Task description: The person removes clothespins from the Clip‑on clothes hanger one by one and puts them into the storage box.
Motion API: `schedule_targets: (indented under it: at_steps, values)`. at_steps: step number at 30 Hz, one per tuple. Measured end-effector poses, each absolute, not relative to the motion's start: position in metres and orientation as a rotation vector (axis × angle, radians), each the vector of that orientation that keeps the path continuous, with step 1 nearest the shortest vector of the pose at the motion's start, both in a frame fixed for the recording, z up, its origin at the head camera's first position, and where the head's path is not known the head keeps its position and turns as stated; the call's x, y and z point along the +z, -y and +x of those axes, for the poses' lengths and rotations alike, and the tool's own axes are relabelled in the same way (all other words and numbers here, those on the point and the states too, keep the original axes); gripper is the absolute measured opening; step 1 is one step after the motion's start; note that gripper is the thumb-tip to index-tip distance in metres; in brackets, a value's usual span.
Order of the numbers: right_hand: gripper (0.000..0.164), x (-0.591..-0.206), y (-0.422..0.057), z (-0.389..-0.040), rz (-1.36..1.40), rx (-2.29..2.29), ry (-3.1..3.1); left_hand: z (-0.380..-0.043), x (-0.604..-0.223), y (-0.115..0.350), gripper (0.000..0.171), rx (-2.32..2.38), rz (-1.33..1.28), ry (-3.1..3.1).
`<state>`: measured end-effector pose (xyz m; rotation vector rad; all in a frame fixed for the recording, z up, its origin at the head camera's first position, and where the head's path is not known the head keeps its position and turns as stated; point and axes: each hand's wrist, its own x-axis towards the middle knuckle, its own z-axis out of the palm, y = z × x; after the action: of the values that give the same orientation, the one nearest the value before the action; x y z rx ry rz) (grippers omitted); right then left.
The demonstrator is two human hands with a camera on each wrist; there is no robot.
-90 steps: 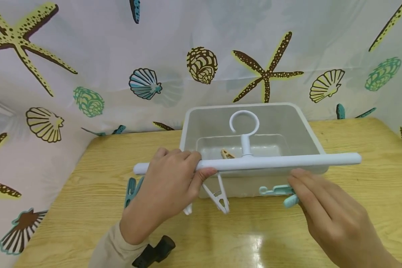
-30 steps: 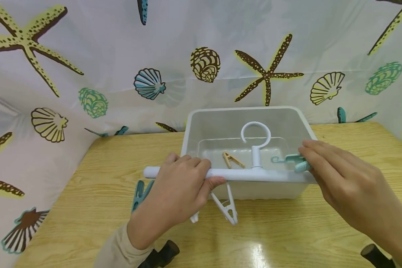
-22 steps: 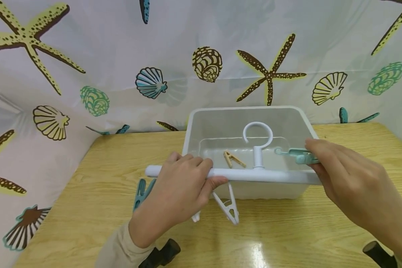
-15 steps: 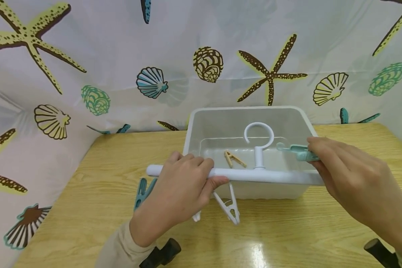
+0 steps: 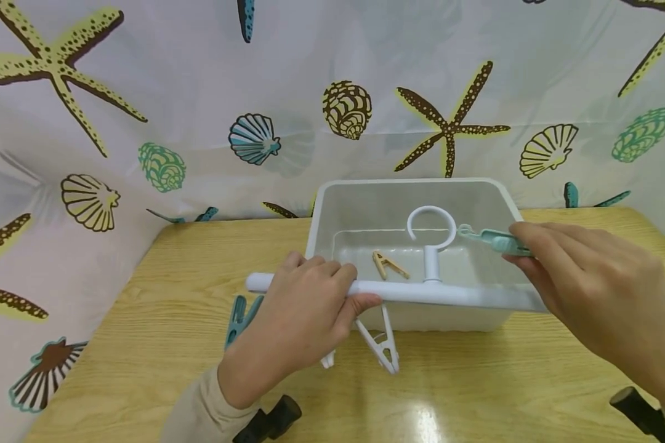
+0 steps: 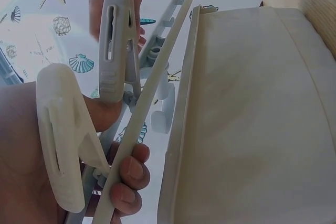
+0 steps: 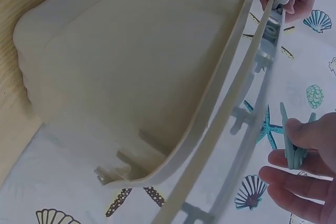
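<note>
Firmly, your left hand (image 5: 305, 314) grips the white hanger (image 5: 465, 295), covering part of its bar. Your right hand (image 5: 598, 277) pinches the pale green clothespin (image 5: 501, 241) near the hanger — from the head, fingers cover one end, and that hand hides the bar's right end. One white clip (image 5: 372, 342) hangs below; another barely shows, and your wrist overlaps the teal clip (image 5: 237, 317) — its attachment hidden. A tan clothespin (image 5: 378, 258) lies inside the bin (image 5: 410, 181).

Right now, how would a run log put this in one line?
left hand: grips hanger | right hand: pinches mint peg | tan peg: in tub
</note>
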<state>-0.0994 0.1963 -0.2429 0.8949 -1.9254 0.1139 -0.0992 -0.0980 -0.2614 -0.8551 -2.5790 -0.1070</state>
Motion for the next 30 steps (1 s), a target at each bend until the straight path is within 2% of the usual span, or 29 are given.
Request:
schedule_targets:
  at_steps: [30]
  values:
    - [0.050,-0.239,-0.207,-0.144,0.900,0.048,2.023,-0.099,-0.261,0.097,0.040,-0.150,-0.835,2.635]
